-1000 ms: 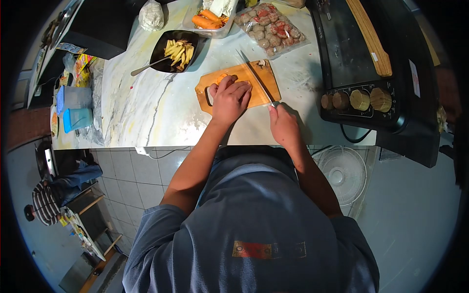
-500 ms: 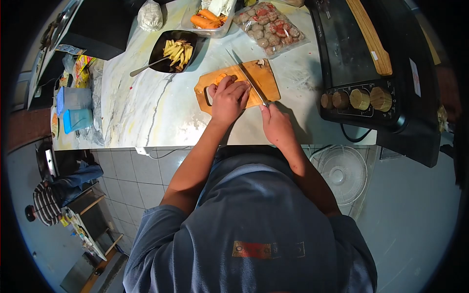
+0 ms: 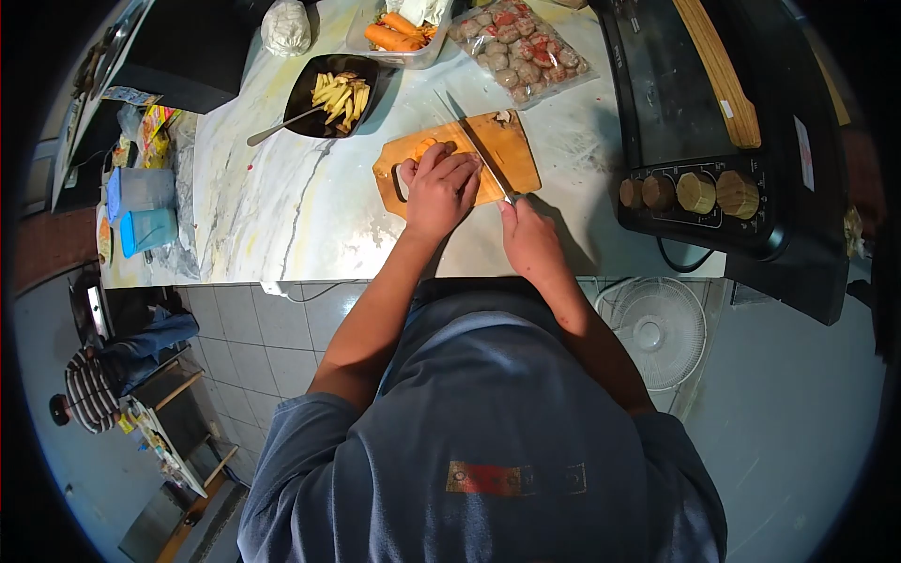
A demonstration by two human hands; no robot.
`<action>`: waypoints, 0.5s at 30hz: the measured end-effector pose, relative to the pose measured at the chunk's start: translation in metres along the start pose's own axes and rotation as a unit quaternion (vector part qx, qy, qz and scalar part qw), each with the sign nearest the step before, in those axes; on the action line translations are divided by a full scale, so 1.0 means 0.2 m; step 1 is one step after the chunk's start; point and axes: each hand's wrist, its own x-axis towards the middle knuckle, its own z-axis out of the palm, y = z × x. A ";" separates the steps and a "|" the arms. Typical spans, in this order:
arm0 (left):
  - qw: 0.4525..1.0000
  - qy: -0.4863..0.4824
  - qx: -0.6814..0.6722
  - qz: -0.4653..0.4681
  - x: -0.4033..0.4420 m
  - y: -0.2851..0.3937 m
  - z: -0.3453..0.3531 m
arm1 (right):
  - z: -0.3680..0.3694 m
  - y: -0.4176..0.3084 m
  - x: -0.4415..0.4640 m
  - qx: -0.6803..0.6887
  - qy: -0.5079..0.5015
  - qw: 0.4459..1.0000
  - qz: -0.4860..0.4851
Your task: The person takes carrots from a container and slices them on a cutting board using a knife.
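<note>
My right hand [image 3: 529, 235] is closed round the handle of a knife [image 3: 481, 148], whose blade slants up and left over the wooden cutting board [image 3: 511, 150]. Fingers bent, my left hand [image 3: 439, 192] presses down on the board beside the blade. Orange pieces, apparently carrot [image 3: 427, 147], show just above its fingers; anything under them is hidden. A black bowl [image 3: 368, 113] with yellowish strips and a spoon [image 3: 282, 126] stands up and left of the board.
A plastic tub [image 3: 413, 60] with carrots and a bag of meatballs [image 3: 526, 52] lie beyond the board. A black oven [image 3: 648, 103] stands at right; blue-lidded containers [image 3: 148, 230] at left. A fan [image 3: 651, 333] is below the counter; another person [image 3: 92, 389] is at far left.
My right hand and the knife have moved left, closer to my left hand, and then nearly stopped. My left hand has stayed in place on the board.
</note>
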 end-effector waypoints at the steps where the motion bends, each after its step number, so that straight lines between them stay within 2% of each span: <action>1: 1.000 0.002 -0.003 0.002 0.00 0.00 0.00 | 0.00 0.00 0.01 0.002 0.000 1.000 -0.006; 5: 1.000 0.001 -0.005 0.003 0.00 0.00 0.00 | 0.01 0.00 0.01 0.002 -0.004 1.000 0.002; 7: 1.000 0.004 -0.002 -0.001 0.00 -0.01 0.01 | 0.00 -0.02 0.02 0.023 -0.027 0.999 0.037; 15: 1.000 0.010 0.001 -0.002 0.00 0.00 0.01 | 0.01 0.00 0.03 0.021 -0.021 0.999 0.045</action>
